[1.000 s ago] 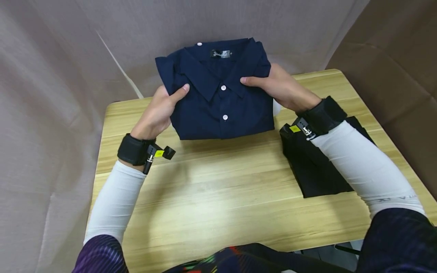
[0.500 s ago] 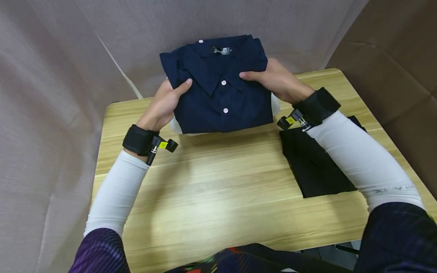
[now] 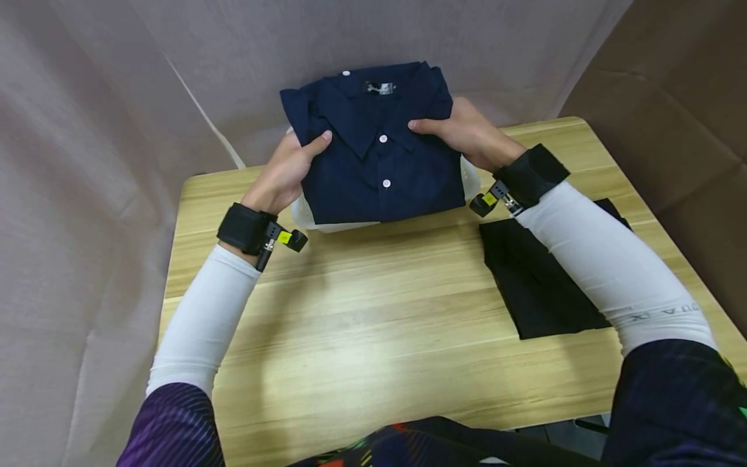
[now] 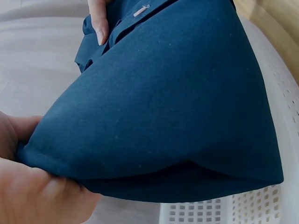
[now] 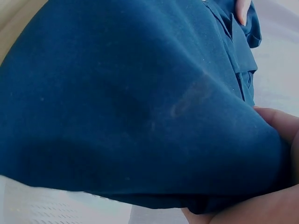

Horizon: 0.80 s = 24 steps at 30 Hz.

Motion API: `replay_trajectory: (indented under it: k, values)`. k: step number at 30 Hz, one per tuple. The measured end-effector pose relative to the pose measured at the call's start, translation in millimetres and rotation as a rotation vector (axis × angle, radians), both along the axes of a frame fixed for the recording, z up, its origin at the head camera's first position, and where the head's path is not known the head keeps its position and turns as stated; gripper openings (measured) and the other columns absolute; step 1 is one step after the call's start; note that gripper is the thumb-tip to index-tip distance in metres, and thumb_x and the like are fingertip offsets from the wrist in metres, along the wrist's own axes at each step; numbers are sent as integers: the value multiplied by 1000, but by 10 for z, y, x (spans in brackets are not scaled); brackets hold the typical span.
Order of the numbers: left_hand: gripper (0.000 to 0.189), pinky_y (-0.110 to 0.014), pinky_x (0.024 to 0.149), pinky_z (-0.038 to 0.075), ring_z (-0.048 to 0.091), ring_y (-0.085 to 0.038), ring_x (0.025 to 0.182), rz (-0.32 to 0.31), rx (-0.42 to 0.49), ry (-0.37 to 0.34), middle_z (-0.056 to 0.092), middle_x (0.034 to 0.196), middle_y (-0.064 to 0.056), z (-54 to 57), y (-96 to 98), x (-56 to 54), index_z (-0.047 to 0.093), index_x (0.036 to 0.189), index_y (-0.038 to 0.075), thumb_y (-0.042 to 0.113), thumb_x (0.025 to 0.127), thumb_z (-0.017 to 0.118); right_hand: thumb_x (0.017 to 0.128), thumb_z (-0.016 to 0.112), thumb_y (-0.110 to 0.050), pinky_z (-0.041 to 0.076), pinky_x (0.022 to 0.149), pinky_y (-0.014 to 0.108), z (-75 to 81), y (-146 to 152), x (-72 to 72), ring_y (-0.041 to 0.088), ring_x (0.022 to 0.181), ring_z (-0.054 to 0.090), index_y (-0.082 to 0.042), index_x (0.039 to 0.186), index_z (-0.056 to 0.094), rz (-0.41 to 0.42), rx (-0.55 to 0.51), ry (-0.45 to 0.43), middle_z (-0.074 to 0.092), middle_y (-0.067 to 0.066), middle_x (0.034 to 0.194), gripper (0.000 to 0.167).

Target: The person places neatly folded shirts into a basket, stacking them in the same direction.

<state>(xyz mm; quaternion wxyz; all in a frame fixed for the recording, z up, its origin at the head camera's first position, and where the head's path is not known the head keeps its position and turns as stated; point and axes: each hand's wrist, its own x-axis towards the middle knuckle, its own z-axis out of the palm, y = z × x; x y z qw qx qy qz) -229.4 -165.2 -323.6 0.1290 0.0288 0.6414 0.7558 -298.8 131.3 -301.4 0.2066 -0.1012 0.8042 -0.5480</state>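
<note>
A folded navy button-up shirt (image 3: 350,175), collar toward the back, is held by both hands over a white perforated basket (image 3: 303,214). The left hand (image 3: 286,168) grips its left side, thumb on top and fingers hidden beneath. On the opposite side the right hand (image 3: 475,136) grips it the same way, thumb near the collar. In the left wrist view the shirt's lower edge hangs above the holed wall of the basket (image 4: 196,212). Most of the basket is covered by the shirt. The right wrist view shows the shirt (image 5: 117,102) pinched between thumb and fingers.
A folded black garment (image 3: 543,279) lies on the right part of the wooden table (image 3: 350,337). A grey curtain (image 3: 87,194) stands behind and to the left, with a brown one (image 3: 671,130) on the right.
Both hands have carried the shirt slightly away from the body, and its near edge has shifted back. More of the white basket shows beneath it. The black garment has not moved.
</note>
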Motion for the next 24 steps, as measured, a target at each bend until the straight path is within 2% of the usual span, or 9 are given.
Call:
replay_trajectory:
  k: [7,16,21,24]
  values:
    - [49,-37,122,36,45,-15,144,22,6,-19,44,159,3,1,-10,-41,38,158,20,22,112,55,104,70,-32,41,119,40,-27,-39,-54,21,133,53,-9,148,49,-5,2,-3,53,4,145,54]
    - [42,-36,117,40,50,-16,139,44,3,-18,50,152,0,-17,2,-121,45,151,14,22,112,56,104,71,-31,45,110,37,-65,-67,-139,16,120,56,-12,135,55,-28,-10,-2,57,-2,130,39]
    - [44,-36,119,38,48,-15,140,50,2,-30,48,155,1,-55,-16,-150,42,154,17,21,112,55,104,71,-31,46,106,35,-103,-116,-166,16,117,57,-11,138,55,-36,9,10,58,-1,129,43]
    - [43,-36,117,40,49,-16,139,55,3,-42,49,154,0,-74,-27,-166,43,153,16,21,112,55,104,70,-32,45,108,35,-112,-145,-192,16,120,55,-10,144,53,-43,38,13,57,0,135,49]
